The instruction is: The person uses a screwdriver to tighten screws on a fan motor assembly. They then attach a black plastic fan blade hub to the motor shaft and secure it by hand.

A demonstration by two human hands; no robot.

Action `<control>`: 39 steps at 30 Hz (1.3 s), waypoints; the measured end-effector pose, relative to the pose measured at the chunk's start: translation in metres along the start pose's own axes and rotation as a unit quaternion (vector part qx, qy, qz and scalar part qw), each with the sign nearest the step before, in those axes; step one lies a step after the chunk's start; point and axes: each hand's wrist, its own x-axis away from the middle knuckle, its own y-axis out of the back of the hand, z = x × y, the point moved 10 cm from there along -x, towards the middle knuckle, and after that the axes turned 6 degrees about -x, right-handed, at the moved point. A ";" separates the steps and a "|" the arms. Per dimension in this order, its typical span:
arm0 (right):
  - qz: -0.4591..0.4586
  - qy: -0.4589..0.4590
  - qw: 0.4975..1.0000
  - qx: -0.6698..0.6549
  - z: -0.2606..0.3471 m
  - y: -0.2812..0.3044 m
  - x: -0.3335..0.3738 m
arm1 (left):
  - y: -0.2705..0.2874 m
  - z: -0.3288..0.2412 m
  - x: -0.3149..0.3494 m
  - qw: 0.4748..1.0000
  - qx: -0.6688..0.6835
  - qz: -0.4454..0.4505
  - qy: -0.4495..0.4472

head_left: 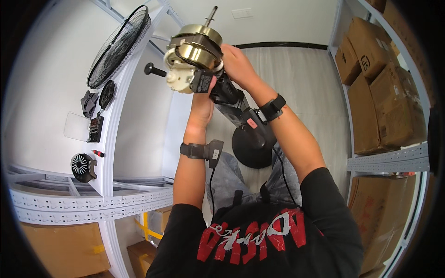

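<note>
A bare electric fan motor [199,50] with brass-coloured metal housings sits atop a black fan stand [232,109], its steel shaft pointing up and away. A cream gearbox [180,78] and a small black block [202,81] are on the motor's near side. A black knob [155,70] sticks out to the left. My left hand [202,105] grips from below, thumb pressed by the black block; its other fingers are mostly hidden. Around the motor's right side curls my right hand [238,66], fingertips out of sight behind it. The stand's round base [252,148] is between my legs.
At left, a white shelf [107,157] carries a fan grille [119,47], a small round black part [107,94], a grey crumpled item [89,104], a tray of small parts [95,129], a red-black tool [98,153] and a vented motor cover [83,167]. Cardboard boxes [398,104] fill the right rack.
</note>
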 end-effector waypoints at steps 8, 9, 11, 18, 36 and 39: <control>0.029 -0.093 0.988 -0.124 0.004 0.003 0.016 | -0.018 -0.005 -0.006 0.996 -0.058 0.059 -0.023; 0.019 -0.089 0.988 -0.128 -0.002 0.009 0.019 | -0.019 -0.006 -0.008 0.995 -0.070 0.075 -0.016; 0.006 -0.082 0.987 -0.136 -0.009 0.018 0.028 | -0.015 -0.007 -0.006 0.993 -0.089 0.070 -0.015; -0.085 0.033 0.995 0.046 -0.010 0.065 0.073 | -0.008 0.004 -0.003 0.990 -0.135 0.043 -0.004; 0.203 0.151 0.915 0.315 0.112 -0.133 0.143 | -0.016 0.007 -0.022 0.983 -0.135 0.116 -0.033; 0.272 0.194 0.880 0.337 0.120 -0.223 0.140 | -0.013 0.027 -0.027 0.986 -0.115 0.102 -0.071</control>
